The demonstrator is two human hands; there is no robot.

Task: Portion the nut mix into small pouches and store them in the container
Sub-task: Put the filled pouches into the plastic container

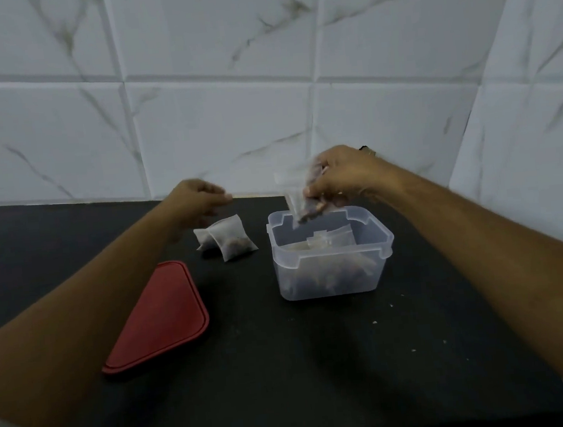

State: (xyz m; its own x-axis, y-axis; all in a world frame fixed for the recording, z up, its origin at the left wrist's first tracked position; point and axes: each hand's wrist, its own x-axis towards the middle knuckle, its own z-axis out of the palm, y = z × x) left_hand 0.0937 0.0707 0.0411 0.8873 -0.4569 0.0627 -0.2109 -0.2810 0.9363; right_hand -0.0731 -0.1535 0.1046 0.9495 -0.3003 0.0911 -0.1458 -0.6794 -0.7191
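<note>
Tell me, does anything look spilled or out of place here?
Only small things: pale crumbs dot the counter in front of the container, possibly spilled mix. The lid and two pouches lie tidy.

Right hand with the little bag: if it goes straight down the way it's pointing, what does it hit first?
Likely the pouches already inside the clear container. The pouch it holds hangs near the far rim, so it might touch that first.

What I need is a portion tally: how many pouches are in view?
4 at least: two pouches on the counter, a pouch in the right hand over the container, one inside it; more may hide beneath.
</note>
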